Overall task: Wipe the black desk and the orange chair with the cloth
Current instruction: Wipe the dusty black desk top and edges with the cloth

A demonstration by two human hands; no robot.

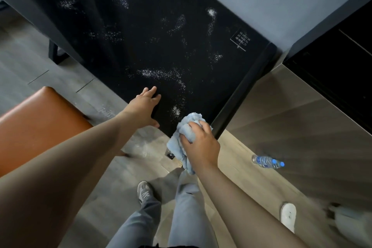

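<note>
The desk (161,46) fills the view toward twelve o'clock, with powder (159,73) scattered on it. The chair (38,125) sits at nine o'clock beside the desk's near corner. A bottle (267,161) lies on the floor (281,119) at three o'clock, a shoe (288,215) at four.

Black desk (201,50) dusted with white powder patches (159,73); wood floor (251,167) carries water bottle (266,161) lying sideways
</note>
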